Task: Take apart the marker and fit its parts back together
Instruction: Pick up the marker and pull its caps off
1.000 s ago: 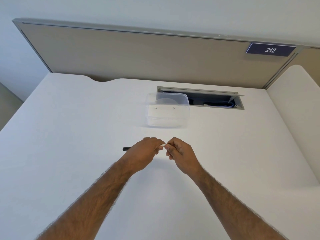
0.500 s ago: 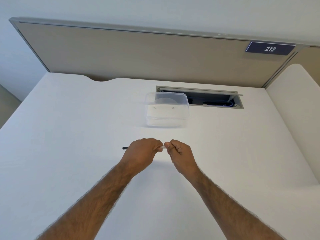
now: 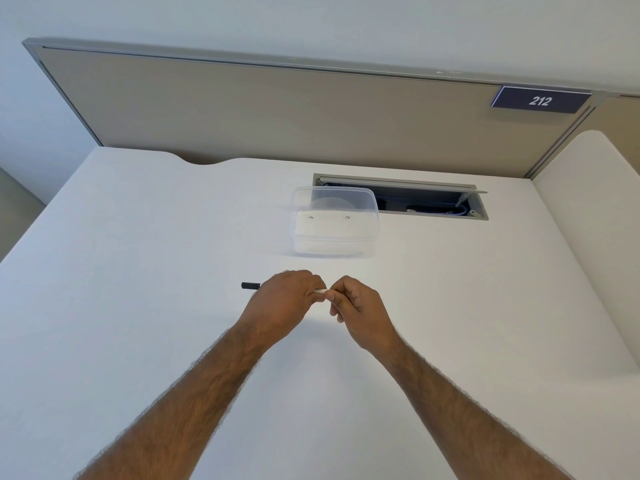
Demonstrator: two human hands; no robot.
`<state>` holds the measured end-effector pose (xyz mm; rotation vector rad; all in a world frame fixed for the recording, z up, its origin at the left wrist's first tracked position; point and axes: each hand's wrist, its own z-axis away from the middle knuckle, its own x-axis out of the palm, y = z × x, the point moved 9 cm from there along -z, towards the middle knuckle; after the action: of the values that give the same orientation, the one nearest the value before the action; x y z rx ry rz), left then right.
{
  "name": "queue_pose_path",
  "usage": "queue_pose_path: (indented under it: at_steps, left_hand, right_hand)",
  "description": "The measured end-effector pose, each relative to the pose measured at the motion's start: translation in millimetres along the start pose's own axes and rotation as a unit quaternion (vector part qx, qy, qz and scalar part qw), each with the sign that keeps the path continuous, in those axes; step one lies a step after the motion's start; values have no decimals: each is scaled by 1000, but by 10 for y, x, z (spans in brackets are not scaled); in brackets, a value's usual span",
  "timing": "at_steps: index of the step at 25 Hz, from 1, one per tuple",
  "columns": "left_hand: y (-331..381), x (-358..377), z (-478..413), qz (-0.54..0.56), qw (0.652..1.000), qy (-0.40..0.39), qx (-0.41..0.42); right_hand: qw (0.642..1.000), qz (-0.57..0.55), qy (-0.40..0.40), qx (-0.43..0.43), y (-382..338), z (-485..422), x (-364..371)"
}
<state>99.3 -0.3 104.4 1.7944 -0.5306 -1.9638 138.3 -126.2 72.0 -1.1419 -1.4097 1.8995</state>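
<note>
The marker (image 3: 320,291) is held level above the white desk (image 3: 138,271) by both hands, which meet at the middle of the view. The left hand (image 3: 284,303) is clenched around the barrel, whose black end is seen projecting toward 9 o'clock. The right hand (image 3: 360,311) is pinched on the white end at 3 o'clock. A clear plastic container (image 3: 334,221) is placed at 12 o'clock, beside an open cable hatch (image 3: 433,199).

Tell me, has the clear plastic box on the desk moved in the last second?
No. The clear box sits in the same spot against the cable hatch behind it, overlapping its left end as before.
</note>
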Motion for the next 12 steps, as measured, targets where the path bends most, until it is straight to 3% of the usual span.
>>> queue_pose_path:
  at_steps: [4, 12]
  left_hand:
    - [47, 31, 9, 19, 999, -27, 13]
    - [32, -78, 72, -4, 999, 50, 14]
  right_hand:
    - [1000, 0, 16, -7, -5, -11, -63]
    - [1000, -5, 17, -16, -40, 6, -29]
